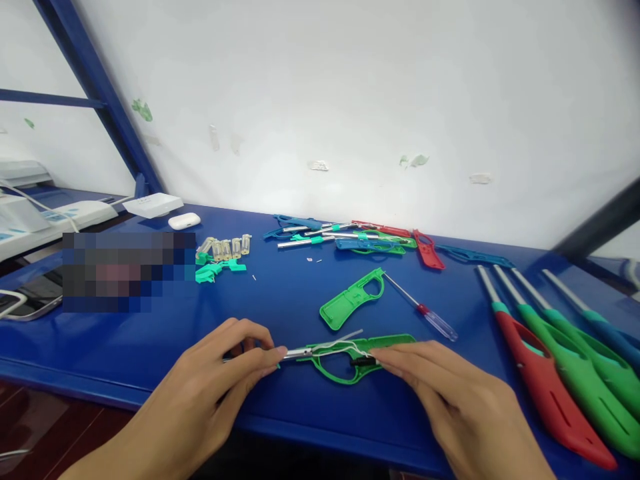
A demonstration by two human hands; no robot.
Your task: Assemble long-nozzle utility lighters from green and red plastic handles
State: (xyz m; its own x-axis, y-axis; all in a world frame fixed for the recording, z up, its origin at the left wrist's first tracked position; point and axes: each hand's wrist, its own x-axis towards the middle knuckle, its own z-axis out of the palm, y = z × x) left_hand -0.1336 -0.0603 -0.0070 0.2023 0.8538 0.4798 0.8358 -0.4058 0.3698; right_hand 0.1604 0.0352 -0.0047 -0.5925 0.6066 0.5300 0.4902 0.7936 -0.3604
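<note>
At the table's front, my left hand [235, 373] pinches a silver metal lighter tube [299, 353] between thumb and fingers. A green lighter half-shell [345, 377] with a looped trigger guard lies inner side up at the tube's right end. White wires [345, 345] and a thin clear tube [356, 334] run over it. My right hand [430, 373] is closed at the shell's right part, its fingertips on a small black igniter [364, 361], partly hidden. Just behind lies another green half-shell [350, 300], touched near its loop by a screwdriver [423, 310] with a clear and red handle.
Several assembled lighters [550, 373] lie at the right. Loose shells and metal tubes [345, 237] are piled by the wall. Small clear fuel tanks [227, 249] and teal triggers [220, 268] sit at the left, near a white earbud case [184, 221] and a phone [43, 293].
</note>
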